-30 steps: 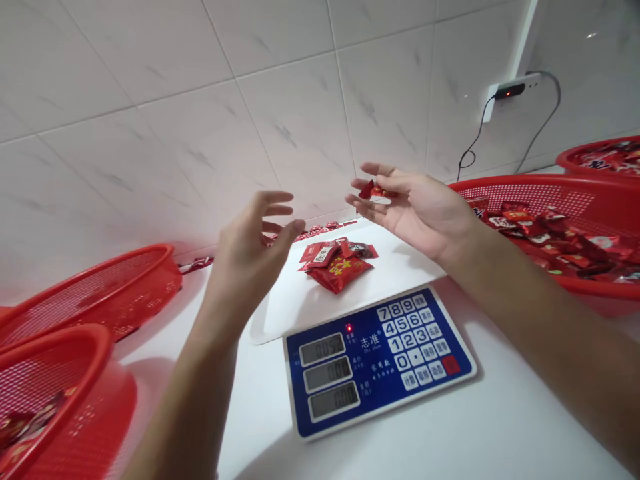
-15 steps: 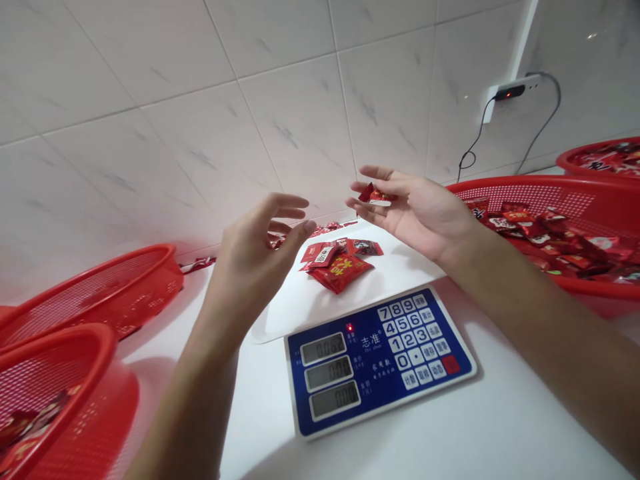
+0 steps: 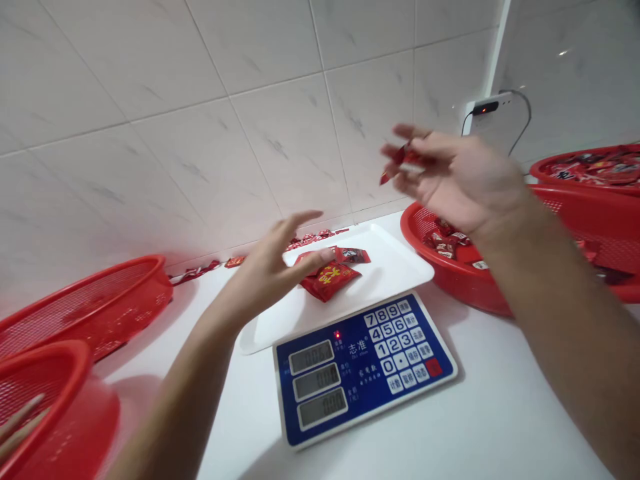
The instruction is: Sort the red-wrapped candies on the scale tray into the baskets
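My right hand [image 3: 457, 177] is raised above a red basket, with its fingers pinching a small red candy packet [image 3: 407, 159]. My left hand [image 3: 273, 270] hovers in front of the white tray [image 3: 395, 257], fingers spread and holding nothing. Its fingertips are nearest a small pile of red packets [image 3: 327, 279], and they partly hide that pile. The tray rests on a blue-faced digital scale [image 3: 363, 367], just beyond my left wrist.
A red basket [image 3: 440, 280] holding candy packets stands right of the tray, with a fuller one [image 3: 585, 170] behind it. Further red baskets [image 3: 85, 307] stand at the left. Loose packets [image 3: 305, 240] lie along the tiled wall, below a socket [image 3: 485, 107].
The view has swung, bringing a red basket into sight right of the tray. My right hand has risen to the right with the packet, and my left hand has moved lower over the tray.
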Demonstrator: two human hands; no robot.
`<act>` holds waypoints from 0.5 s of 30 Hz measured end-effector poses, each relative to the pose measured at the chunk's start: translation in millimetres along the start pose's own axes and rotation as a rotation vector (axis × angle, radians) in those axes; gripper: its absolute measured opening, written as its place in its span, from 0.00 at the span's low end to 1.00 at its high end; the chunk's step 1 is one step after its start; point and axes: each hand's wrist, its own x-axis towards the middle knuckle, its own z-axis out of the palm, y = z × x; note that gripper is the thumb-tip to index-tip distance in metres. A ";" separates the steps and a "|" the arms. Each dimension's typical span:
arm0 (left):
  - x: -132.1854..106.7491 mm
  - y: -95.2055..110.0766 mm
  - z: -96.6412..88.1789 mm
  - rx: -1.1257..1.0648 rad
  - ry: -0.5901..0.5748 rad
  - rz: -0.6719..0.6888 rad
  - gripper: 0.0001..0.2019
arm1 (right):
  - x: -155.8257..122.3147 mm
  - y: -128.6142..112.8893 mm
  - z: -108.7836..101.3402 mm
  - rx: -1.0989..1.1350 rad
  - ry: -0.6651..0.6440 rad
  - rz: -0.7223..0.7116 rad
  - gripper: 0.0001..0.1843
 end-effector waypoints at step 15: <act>13.4 -8.9 51.3 0.223 -0.230 -0.004 0.23 | 1.9 -33.2 -24.6 0.091 0.157 -0.166 0.22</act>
